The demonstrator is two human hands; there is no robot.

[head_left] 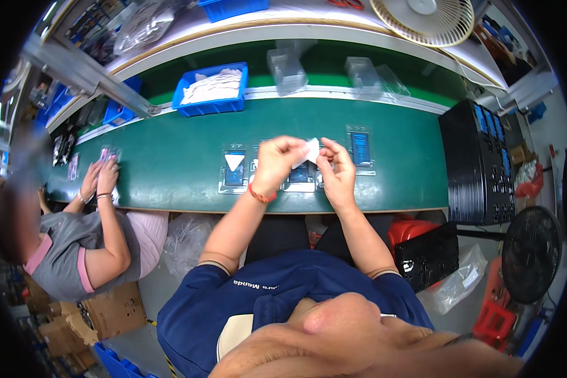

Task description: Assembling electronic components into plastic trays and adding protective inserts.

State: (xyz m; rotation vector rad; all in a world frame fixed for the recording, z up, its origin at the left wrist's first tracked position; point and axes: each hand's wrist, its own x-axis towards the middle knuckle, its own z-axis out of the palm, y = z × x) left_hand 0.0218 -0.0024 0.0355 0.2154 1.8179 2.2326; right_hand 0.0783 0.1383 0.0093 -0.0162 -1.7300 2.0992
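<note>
Between my two hands, a small white folded paper piece (313,151) is raised over the green workbench. My left hand (276,162) pinches its left side, and the thumb and fingers of my right hand (337,171) close on its right edge. Beneath lies a row of clear plastic trays with dark blue inserts, partly covered by my hands. The leftmost tray (235,179) carries a white triangular paper (234,162) on its insert. To the right of my right hand, another tray with a blue insert (361,148) has no white paper on it.
A blue bin (211,105) of white papers stands at the back. Clear plastic trays are stacked (287,72) on the ledge, more (363,79) to their right. Black trays (475,164) pile up at the right end. Left, a co-worker's hands (101,176) handle a small pack.
</note>
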